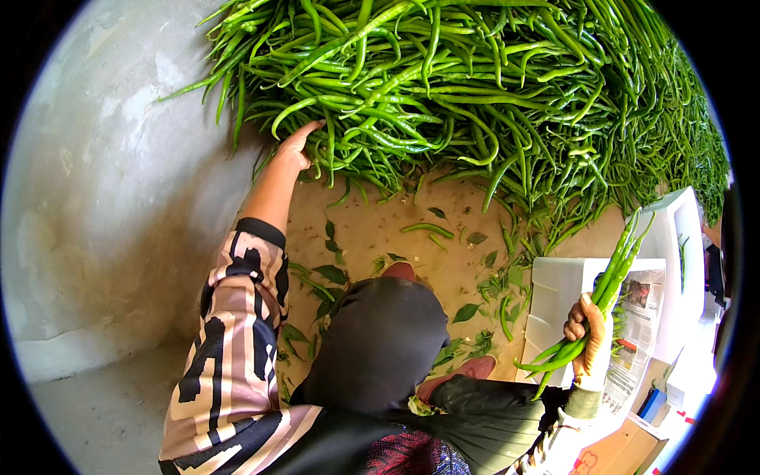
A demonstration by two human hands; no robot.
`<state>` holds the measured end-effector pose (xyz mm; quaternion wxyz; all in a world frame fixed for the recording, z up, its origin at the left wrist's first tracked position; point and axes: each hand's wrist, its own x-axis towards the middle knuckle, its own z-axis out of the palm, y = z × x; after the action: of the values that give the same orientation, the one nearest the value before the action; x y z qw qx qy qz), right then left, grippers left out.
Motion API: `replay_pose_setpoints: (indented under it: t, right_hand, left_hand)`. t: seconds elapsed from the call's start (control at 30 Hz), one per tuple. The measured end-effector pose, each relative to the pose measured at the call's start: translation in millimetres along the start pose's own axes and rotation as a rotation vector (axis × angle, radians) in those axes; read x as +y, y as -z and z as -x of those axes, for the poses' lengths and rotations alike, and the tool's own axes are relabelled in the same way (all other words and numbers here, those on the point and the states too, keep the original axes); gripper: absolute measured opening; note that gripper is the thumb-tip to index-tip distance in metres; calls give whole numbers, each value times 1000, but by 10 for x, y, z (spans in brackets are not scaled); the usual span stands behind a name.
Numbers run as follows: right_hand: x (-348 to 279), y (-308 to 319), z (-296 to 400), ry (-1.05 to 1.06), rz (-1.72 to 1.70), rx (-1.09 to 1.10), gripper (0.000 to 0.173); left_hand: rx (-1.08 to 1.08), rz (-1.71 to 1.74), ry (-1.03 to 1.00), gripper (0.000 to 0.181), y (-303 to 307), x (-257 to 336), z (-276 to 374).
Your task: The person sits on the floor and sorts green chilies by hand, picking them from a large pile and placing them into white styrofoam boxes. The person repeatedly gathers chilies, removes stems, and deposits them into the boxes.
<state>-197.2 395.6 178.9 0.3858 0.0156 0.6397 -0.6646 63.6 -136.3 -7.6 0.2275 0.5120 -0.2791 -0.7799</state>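
A big heap of long green chili peppers [415, 89] covers the floor across the far side. At its near left edge, my left hand [298, 147] reaches in among the peppers; most of its fingers are hidden beneath them. Out to the right, my right hand [588, 335] grips a small bunch of long green chili peppers [617, 276], their ends sticking out above and below the fist. That fist is held over a white foam box [543, 297] with printed newspaper [638, 356] along its inside. Some green peppers show in the box behind my hand.
A plastered wall [119, 178] rises on the left. Loose leaves [466, 313] and stray peppers [427, 228] litter the floor. Another white foam box [671, 273] stands at the far right, above a cardboard box [617, 448]. Part of another person shows at the right rim.
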Motion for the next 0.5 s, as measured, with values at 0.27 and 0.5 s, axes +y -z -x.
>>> replay_pose_setpoints:
  t: [0.27,0.5]
  right_hand:
    - [-53,-45,99,20,49,21,19]
    - [-58,-15,114,18,49,19,23]
  left_hand:
    - [332,-262,-146,16,318,-58,56]
    - [235,-4,-68,18,137,-94,188]
